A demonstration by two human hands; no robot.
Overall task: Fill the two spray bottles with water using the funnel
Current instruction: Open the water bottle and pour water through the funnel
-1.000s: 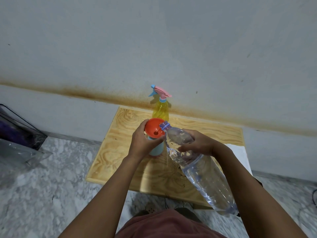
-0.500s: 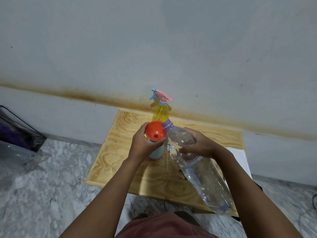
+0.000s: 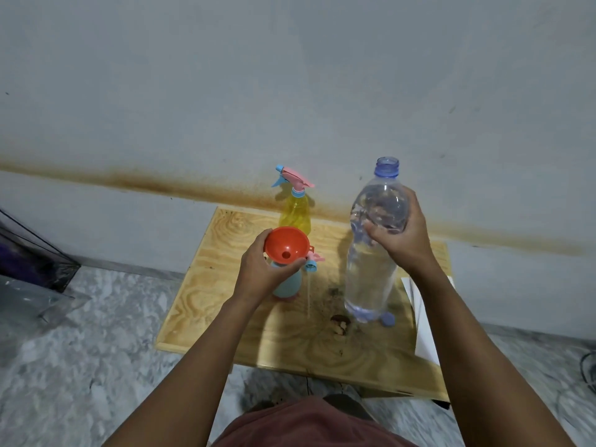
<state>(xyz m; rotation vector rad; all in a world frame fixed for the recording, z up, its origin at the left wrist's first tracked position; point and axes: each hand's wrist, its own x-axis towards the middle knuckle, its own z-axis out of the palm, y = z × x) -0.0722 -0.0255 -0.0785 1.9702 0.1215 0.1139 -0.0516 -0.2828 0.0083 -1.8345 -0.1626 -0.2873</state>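
Observation:
An orange funnel (image 3: 286, 245) sits in the neck of a light blue spray bottle (image 3: 288, 283) on the wooden board (image 3: 200, 301). My left hand (image 3: 263, 272) grips the funnel and the bottle's top. A pink and blue spray head (image 3: 313, 260) with its dip tube lies just right of that bottle. A yellow spray bottle (image 3: 295, 212) with its pink trigger head on stands at the board's back edge. My right hand (image 3: 400, 237) grips the upper part of a large clear water bottle (image 3: 371, 279), uncapped, upright on the board to the right.
A blue cap (image 3: 387, 319) lies by the water bottle's base, and a small brown lump (image 3: 340, 325) sits left of it. White paper (image 3: 422, 324) sticks out at the board's right edge. A dark bag (image 3: 29, 256) stands at the far left on the marble floor.
The water bottle was tilted with its mouth at the funnel; my right hand has swung it upright and moved it right onto the board. My left hand stays on the funnel.

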